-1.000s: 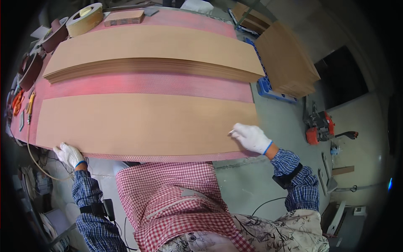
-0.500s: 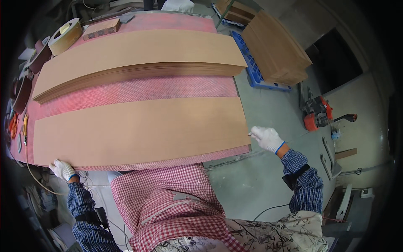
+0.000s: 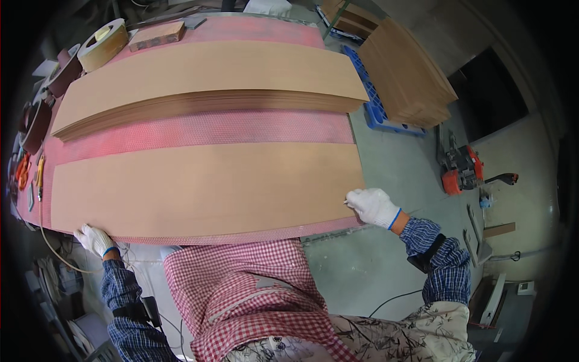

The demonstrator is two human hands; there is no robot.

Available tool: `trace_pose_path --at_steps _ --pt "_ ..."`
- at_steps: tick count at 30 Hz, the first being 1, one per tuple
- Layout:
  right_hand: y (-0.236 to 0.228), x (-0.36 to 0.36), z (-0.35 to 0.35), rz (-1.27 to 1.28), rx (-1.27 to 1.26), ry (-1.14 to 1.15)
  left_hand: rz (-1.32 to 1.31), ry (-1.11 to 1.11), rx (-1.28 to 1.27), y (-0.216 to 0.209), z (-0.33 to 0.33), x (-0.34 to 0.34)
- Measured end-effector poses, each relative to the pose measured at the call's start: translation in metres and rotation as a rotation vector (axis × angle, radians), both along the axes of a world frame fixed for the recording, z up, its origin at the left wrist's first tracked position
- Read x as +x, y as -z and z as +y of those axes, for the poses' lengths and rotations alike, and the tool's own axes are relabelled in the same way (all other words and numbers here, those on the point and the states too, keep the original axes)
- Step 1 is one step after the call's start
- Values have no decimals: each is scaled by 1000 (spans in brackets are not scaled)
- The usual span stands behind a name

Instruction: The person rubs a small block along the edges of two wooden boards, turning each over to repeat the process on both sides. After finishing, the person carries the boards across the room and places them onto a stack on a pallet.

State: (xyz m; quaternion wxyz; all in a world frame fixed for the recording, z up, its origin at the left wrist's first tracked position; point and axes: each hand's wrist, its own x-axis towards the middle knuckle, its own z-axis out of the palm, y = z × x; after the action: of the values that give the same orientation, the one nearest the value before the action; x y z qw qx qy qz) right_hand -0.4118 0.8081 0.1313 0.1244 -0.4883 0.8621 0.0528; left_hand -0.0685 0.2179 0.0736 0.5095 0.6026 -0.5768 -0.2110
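Observation:
A long tan board (image 3: 205, 190) lies flat along the near side of the table, on a pink textured cover (image 3: 211, 128). At its near left corner, my left hand (image 3: 94, 239), in a white knit glove, has its fingers closed over the edge. My right hand (image 3: 374, 208), gloved the same way, is closed at the board's right end. A small, thin tip pokes out between its fingers; the rest of that item is hidden in the glove. Behind the board lies a stack of similar tan boards (image 3: 211, 69).
Rolls of tape (image 3: 102, 45) and dark rolls (image 3: 63, 71) stand along the left edge. Nearby lie orange-handled scissors (image 3: 23, 172) and a yellow tool (image 3: 40, 178) with a hose. Right of the table are stacked cardboard (image 3: 407, 72) on a blue pallet (image 3: 377, 111) and a red pallet jack (image 3: 463, 171).
My right hand has moved left and slightly down, from just off the board's right end onto its edge. My left hand stays at the near left corner. The whole view has shifted slightly.

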Motion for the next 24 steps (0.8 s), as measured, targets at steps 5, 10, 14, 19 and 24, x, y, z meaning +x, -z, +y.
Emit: trace_pose_path --at_steps 5,10,14,19,24 --pt "-2 17 -43 -17 16 -67 -27 8 -61 0 3 -2" --pt "-7 43 -105 -38 -73 -143 -6 -34 -46 -7 13 -14" --pt "-9 62 -158 -78 -83 -210 4 -42 -72 -9 16 -11" --pt "-14 91 -222 -81 -155 -259 119 22 -91 -1 20 -20" --pt "-29 128 -311 -139 -138 -332 129 -78 -69 3 25 -25"
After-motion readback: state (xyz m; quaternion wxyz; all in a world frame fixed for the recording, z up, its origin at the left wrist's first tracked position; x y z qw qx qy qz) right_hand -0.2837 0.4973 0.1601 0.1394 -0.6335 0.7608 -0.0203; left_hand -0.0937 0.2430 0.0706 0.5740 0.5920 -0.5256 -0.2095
